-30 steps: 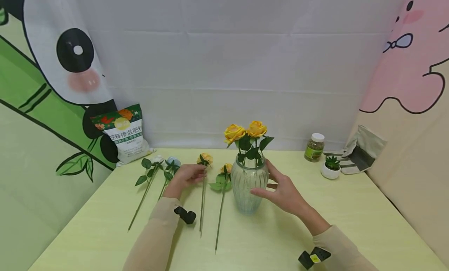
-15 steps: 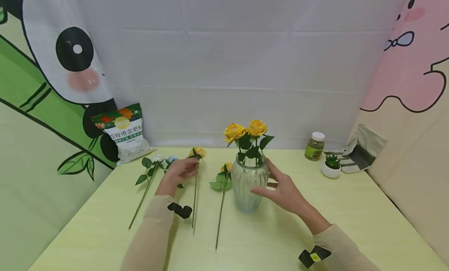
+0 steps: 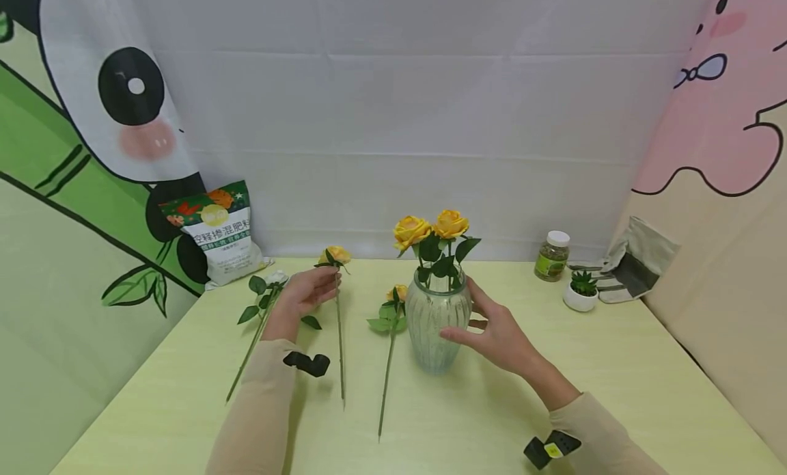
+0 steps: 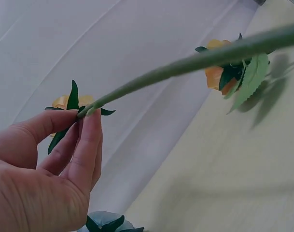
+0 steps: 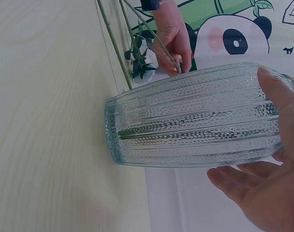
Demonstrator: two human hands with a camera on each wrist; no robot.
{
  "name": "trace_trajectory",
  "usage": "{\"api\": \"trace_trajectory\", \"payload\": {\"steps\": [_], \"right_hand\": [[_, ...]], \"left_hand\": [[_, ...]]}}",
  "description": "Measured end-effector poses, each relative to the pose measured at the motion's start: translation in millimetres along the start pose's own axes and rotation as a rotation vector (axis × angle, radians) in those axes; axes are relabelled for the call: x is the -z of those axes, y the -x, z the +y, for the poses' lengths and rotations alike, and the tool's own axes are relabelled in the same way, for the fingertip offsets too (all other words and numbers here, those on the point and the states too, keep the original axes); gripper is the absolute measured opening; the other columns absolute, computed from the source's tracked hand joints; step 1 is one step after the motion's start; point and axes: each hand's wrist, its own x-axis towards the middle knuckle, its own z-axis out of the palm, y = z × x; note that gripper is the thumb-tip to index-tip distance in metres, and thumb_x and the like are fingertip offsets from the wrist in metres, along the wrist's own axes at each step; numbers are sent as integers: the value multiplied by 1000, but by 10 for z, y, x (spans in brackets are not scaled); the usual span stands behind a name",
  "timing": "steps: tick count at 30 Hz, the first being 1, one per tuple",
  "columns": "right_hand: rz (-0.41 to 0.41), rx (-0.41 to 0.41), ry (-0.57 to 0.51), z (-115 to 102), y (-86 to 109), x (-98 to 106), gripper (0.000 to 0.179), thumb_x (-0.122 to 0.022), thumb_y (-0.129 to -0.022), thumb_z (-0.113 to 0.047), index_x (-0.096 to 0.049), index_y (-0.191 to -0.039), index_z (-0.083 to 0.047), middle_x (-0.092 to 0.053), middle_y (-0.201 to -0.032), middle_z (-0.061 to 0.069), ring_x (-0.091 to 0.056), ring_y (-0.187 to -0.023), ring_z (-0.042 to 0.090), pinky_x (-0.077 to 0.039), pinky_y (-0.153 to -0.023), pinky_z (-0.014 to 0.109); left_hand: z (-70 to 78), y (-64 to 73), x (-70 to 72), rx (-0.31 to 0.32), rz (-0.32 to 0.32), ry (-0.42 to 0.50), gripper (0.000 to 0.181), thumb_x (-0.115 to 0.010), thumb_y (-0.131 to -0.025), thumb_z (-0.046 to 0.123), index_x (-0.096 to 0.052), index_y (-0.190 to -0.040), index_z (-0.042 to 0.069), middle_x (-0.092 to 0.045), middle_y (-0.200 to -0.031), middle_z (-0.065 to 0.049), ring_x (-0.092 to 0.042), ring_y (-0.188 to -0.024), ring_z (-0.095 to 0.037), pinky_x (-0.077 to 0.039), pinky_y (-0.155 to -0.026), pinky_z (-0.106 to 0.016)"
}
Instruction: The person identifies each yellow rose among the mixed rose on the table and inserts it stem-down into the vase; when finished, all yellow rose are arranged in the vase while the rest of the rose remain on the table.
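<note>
1. Left hand (image 3: 307, 290): thumb and fingertips pinch the yellow rose (image 3: 335, 255) just under its bloom, left of the vase. Can't tell if the stem tip touches the tabletop (image 3: 443, 427).
2. Right hand (image 3: 501, 342): curved round the glass vase (image 3: 435, 331) from the right, thumb on near side.
3. I'd pinch lightly, sparing leaves; any rightward swing should clear the loose rose (image 3: 389, 322) between.
4. Brace vase, don't squeeze.

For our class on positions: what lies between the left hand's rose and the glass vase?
Another yellow rose, lying on the table; the head view shows it.
</note>
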Motion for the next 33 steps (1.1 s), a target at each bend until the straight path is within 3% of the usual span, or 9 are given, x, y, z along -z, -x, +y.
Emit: {"api": "trace_trajectory", "payload": {"steps": [7, 17, 23, 33], "right_hand": [[-1, 8, -1, 5, -2, 2, 102, -83, -84, -32, -18, -162, -22, -33, -160, 5, -51, -132, 33, -54, -95, 40], [-6, 22, -10, 12, 1, 3, 101, -83, -84, -31, -18, -162, -22, -33, -160, 6, -51, -131, 35, -53, -96, 46], [-8, 15, -15, 4, 8, 0, 102, -83, -84, -30, -18, -162, -21, -33, -160, 7, -51, -131, 35, -53, -96, 49], [-2, 17, 6, -4, -3, 3, 102, -83, -84, -31, -18, -162, -20, -35, -159, 7, -52, -130, 34, -54, -94, 44]], "left_hand": [[170, 136, -49, -81, -16, 102, 16, -62, -99, 3, -74, -91, 8, -73, -90, -5, -70, -84, -15, -58, -82, -27], [380, 266, -220, -204, 52, 377, 13, -66, -94, -4, -74, -86, 2, -74, -87, -10, -73, -76, -18, -60, -75, -28], [501, 392, -317, -276, 88, 521, 5, -69, -92, -4, -69, -91, 1, -71, -91, -10, -70, -80, -19, -60, -74, -28], [718, 712, -537, -472, 72, 704, 6, -69, -91, -6, -71, -89, -1, -73, -93, -13, -70, -78, -23, -61, -69, -31]]}}
